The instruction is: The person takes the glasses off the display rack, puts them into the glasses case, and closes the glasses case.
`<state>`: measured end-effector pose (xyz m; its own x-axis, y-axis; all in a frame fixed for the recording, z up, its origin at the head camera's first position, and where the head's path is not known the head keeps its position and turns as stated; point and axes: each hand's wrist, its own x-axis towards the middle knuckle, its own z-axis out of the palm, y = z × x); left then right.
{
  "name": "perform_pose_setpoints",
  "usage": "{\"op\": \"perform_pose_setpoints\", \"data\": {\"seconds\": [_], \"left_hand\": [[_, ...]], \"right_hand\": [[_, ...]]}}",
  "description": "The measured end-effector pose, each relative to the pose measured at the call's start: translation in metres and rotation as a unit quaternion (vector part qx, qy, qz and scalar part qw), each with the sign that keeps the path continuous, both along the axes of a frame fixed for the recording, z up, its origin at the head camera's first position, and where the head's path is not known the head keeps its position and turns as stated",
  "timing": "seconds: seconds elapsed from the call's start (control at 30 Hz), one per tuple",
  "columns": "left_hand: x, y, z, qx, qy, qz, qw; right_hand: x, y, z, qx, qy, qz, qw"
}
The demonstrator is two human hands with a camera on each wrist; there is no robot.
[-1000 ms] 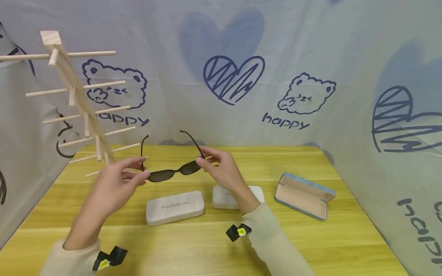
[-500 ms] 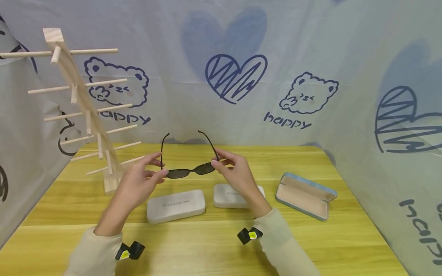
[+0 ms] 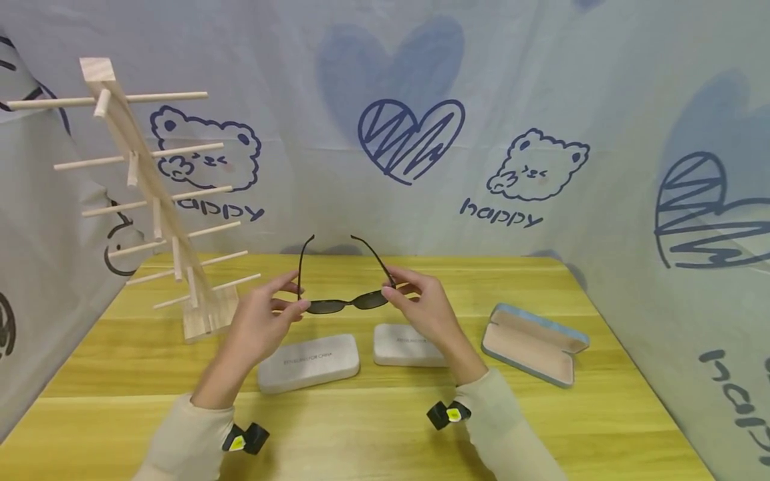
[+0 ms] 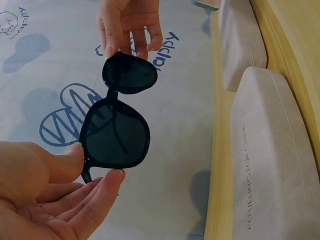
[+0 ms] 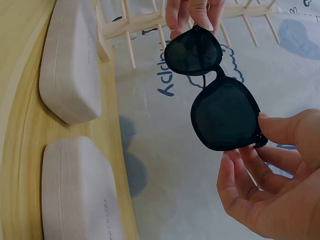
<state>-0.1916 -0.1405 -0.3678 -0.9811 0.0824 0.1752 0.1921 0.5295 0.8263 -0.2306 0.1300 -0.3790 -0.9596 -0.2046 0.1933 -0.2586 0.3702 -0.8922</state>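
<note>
A pair of black sunglasses [image 3: 327,306] is held up above the table, its dark lenses toward me and both temples unfolded, pointing away. My left hand [image 3: 265,323] pinches the left hinge corner between thumb and fingers, seen close in the left wrist view at the frame's lower end [image 4: 116,132]. At the other hinge corner my right hand [image 3: 426,308] pinches the frame with thumb and fingers; the right wrist view shows the near lens [image 5: 226,114] beside that thumb. Below the sunglasses lie two closed white glasses cases, one left [image 3: 309,364] and one partly behind my right wrist [image 3: 404,346].
A wooden peg rack [image 3: 144,167] with several rods stands on the left of the table, near my left hand. An opened blue glasses case [image 3: 532,346] with a beige lining lies to the right. Printed cloth [image 3: 325,200] hangs behind the wooden tabletop [image 3: 337,427].
Both hands have carried the sunglasses to the right, away from the peg rack, more slowly in the last half second. The rack's base has come into sight. The cases stay put.
</note>
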Motion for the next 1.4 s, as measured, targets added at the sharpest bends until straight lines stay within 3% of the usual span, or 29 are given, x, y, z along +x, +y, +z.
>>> {"op": "perform_pose_setpoints", "data": {"seconds": [0.2, 0.43, 0.67, 1.1, 1.4], "left_hand": [[-0.002, 0.002, -0.004, -0.003, 0.003, -0.002, 1.0], [-0.004, 0.004, -0.006, -0.036, 0.037, 0.008, 0.9986], [-0.004, 0.002, -0.007, -0.035, 0.038, 0.014, 0.9986], [-0.005, 0.001, -0.011, -0.03, 0.062, 0.009, 0.9976], [-0.005, 0.003, -0.014, -0.025, 0.068, -0.012, 0.9973]], "right_hand": [[0.001, 0.004, -0.003, 0.015, 0.013, 0.002, 0.9998], [0.003, 0.003, -0.006, 0.041, 0.025, 0.007, 0.9988], [0.004, 0.0, -0.008, 0.054, 0.025, 0.013, 0.9981], [0.004, -0.001, -0.008, 0.063, 0.029, 0.018, 0.9974], [0.004, -0.001, -0.008, 0.063, 0.031, 0.022, 0.9973]]}}
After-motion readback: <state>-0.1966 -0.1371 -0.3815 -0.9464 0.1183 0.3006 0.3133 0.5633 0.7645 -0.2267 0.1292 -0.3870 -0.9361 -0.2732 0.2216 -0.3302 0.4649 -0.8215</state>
